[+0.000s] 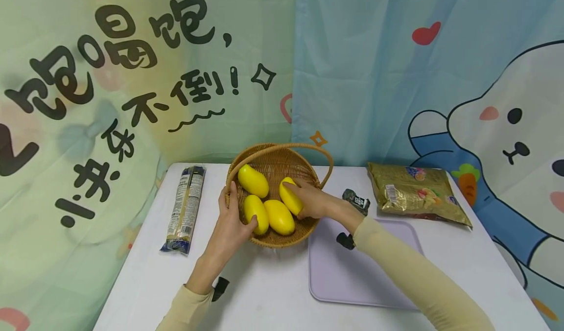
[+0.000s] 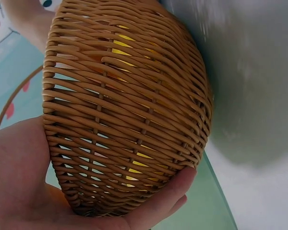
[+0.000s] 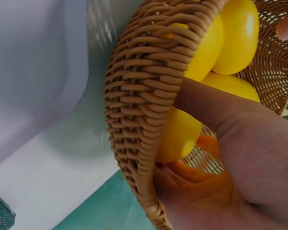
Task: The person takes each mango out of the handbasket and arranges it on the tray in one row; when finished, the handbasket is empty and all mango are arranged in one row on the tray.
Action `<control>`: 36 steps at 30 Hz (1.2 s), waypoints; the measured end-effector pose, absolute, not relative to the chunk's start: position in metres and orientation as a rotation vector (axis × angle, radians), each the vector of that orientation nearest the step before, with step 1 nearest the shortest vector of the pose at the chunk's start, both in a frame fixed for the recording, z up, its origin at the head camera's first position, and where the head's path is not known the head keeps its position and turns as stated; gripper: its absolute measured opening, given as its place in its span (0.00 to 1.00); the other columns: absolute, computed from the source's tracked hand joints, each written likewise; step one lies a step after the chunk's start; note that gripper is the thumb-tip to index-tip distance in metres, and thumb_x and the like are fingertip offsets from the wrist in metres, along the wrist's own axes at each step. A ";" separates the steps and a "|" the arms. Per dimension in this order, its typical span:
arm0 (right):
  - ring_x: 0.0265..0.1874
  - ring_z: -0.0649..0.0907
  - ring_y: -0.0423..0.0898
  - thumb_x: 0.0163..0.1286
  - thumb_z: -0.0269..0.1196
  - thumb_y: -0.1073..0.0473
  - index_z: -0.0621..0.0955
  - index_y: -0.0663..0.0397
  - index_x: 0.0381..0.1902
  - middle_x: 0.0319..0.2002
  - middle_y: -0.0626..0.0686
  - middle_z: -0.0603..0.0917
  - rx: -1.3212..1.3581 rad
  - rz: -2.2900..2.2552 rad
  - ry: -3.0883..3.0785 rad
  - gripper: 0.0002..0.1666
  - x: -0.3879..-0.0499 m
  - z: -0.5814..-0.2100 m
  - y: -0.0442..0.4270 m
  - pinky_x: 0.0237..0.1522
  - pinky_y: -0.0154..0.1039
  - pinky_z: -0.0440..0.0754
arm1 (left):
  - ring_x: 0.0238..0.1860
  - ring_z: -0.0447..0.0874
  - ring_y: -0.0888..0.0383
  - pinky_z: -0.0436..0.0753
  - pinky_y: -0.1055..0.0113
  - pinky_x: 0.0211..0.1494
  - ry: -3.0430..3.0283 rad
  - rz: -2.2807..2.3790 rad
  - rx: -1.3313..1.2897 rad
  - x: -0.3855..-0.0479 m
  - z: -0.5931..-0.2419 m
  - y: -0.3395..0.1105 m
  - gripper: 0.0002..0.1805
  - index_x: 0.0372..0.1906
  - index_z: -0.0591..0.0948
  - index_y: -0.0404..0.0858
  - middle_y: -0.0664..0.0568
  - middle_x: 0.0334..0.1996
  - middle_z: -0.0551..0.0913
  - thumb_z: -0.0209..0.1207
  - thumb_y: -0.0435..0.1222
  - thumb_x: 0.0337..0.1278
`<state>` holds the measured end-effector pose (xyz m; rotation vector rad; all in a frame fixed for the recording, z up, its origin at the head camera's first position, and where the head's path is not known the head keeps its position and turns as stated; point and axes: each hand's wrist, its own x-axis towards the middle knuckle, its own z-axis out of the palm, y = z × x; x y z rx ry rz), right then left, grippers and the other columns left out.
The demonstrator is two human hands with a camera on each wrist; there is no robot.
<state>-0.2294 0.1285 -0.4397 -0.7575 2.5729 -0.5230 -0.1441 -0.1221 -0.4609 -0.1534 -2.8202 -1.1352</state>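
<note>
A wicker basket with a tall handle stands at the table's back, tilted towards the camera, with several yellow mango-like fruits inside. My left hand grips its left side, thumb over the rim; in the left wrist view that hand has its fingers round the outside of the weave. Reaching in from the right, my right hand holds the rightmost fruit. The right wrist view shows the right hand with thumb and fingers about that fruit, partly behind the rim.
A lilac tray lies right of the basket, under the right forearm. Behind it are a small dark packet and a gold bag. A long clear-and-blue packet lies on the left. Printed curtains hang behind the table.
</note>
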 end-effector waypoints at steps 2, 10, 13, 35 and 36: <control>0.77 0.59 0.64 0.64 0.71 0.64 0.52 0.51 0.83 0.80 0.67 0.45 -0.763 -0.529 2.573 0.57 -0.227 -0.437 0.131 0.71 0.57 0.69 | 0.27 0.80 0.52 0.81 0.68 0.31 -2.827 -1.145 -0.151 -0.144 -0.461 -0.122 0.58 0.83 0.38 0.40 0.32 0.80 0.37 0.66 0.42 0.61; 0.76 0.63 0.63 0.65 0.71 0.65 0.51 0.49 0.83 0.81 0.67 0.45 -0.786 -0.575 2.606 0.57 -0.212 -0.423 0.146 0.66 0.54 0.76 | 0.22 0.77 0.56 0.79 0.69 0.27 -2.840 -1.178 -0.152 -0.144 -0.462 -0.122 0.58 0.83 0.36 0.41 0.33 0.81 0.36 0.65 0.42 0.61; 0.73 0.67 0.63 0.64 0.71 0.65 0.51 0.51 0.83 0.80 0.67 0.47 -0.808 -0.584 2.640 0.57 -0.203 -0.416 0.156 0.62 0.52 0.79 | 0.21 0.76 0.57 0.78 0.70 0.26 -2.849 -1.186 -0.153 -0.144 -0.462 -0.122 0.59 0.82 0.35 0.42 0.34 0.81 0.35 0.65 0.41 0.61; 0.71 0.70 0.64 0.60 0.76 0.59 0.58 0.48 0.81 0.78 0.63 0.57 -0.769 -0.742 2.783 0.57 -0.126 -0.389 0.230 0.65 0.61 0.75 | 0.54 0.82 0.34 0.86 0.50 0.49 -2.811 -1.169 -0.192 -0.145 -0.461 -0.127 0.57 0.83 0.37 0.40 0.32 0.80 0.38 0.64 0.41 0.62; 0.71 0.69 0.64 0.60 0.76 0.58 0.58 0.47 0.81 0.78 0.63 0.57 -0.742 -0.745 2.784 0.57 -0.123 -0.391 0.232 0.66 0.62 0.74 | 0.54 0.82 0.34 0.86 0.50 0.50 -2.812 -1.169 -0.192 -0.146 -0.462 -0.126 0.57 0.83 0.37 0.40 0.32 0.80 0.38 0.64 0.41 0.62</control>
